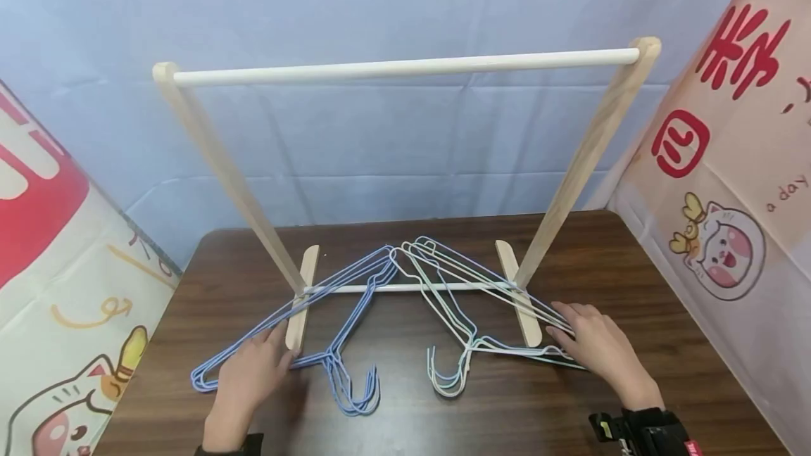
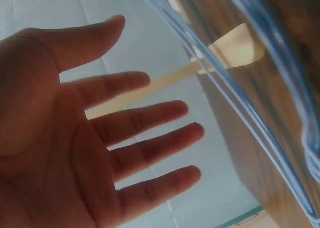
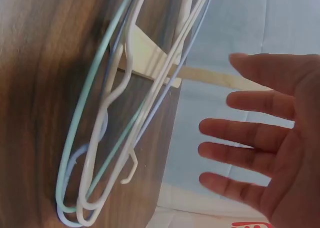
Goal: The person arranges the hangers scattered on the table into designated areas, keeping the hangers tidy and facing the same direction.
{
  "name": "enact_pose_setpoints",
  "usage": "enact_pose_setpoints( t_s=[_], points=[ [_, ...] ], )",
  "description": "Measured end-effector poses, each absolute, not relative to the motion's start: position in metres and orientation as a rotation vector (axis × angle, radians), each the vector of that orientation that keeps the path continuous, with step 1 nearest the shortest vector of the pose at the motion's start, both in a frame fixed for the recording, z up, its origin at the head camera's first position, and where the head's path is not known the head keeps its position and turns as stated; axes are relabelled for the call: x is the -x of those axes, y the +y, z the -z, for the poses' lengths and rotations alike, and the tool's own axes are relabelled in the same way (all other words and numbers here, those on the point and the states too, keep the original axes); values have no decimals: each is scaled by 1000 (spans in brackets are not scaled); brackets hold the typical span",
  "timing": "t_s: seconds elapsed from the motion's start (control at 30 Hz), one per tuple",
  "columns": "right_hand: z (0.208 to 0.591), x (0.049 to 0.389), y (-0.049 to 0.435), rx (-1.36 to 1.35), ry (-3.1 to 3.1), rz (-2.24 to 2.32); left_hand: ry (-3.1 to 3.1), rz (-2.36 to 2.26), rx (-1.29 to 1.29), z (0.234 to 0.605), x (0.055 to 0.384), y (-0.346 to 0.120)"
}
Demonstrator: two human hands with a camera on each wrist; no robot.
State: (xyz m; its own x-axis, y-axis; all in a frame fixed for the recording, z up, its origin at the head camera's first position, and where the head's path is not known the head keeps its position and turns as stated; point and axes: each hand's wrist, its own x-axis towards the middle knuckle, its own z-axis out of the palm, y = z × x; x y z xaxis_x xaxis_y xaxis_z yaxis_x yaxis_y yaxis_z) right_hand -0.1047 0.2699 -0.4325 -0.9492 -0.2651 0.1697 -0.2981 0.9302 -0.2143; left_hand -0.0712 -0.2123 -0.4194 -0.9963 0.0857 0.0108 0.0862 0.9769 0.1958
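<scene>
My left hand (image 1: 250, 371) is over the left pile of blue wire hangers (image 1: 332, 356), whose hooks point toward me. Its fingers are straight and spread in the left wrist view, apart from the blue hangers (image 2: 227, 81). On the other side, my right hand (image 1: 598, 343) is beside the outer ends of a second pile of hangers (image 1: 470, 345), in white, pale green and blue. The right wrist view shows that hand's fingers extended and holding nothing, with a green hanger (image 3: 81, 108) and white ones in front of them.
A wooden rack stands behind the hands, with a white top rail (image 1: 405, 67), slanting posts (image 1: 586, 160) and flat feet (image 1: 519, 294). Both hanger piles lie across its low white bar (image 1: 405, 288). Printed cloths (image 1: 728, 160) flank the brown table (image 1: 405, 435), with pale blue cloth behind.
</scene>
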Motion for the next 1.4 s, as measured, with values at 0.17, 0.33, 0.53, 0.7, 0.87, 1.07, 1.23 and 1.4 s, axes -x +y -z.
enact_pose_setpoints(
  t_s=[0.17, 0.33, 0.53, 0.7, 0.87, 1.07, 1.23, 1.4],
  points=[
    [433, 102, 264, -433, -2985, -427, -3214, 373, 58, 408, 90, -219],
    [436, 100, 257, -492, -2939, -452, -3276, 504, 66, 394, 108, -230],
    [439, 97, 248, -580, -2862, -422, -3200, 688, 85, 381, 130, -239],
    [438, 96, 244, -607, -2851, -418, -3169, 871, 48, 376, 145, -242],
    [436, 94, 242, -639, -2845, -391, -3170, 969, 39, 376, 159, -245],
    [438, 93, 238, -649, -2791, -341, -3116, 1041, 58, 370, 169, -248],
    [438, 92, 236, -646, -2805, -345, -3097, 1076, 68, 364, 177, -249],
    [441, 92, 232, -649, -2819, -361, -3074, 1189, 52, 358, 184, -250]
  ],
)
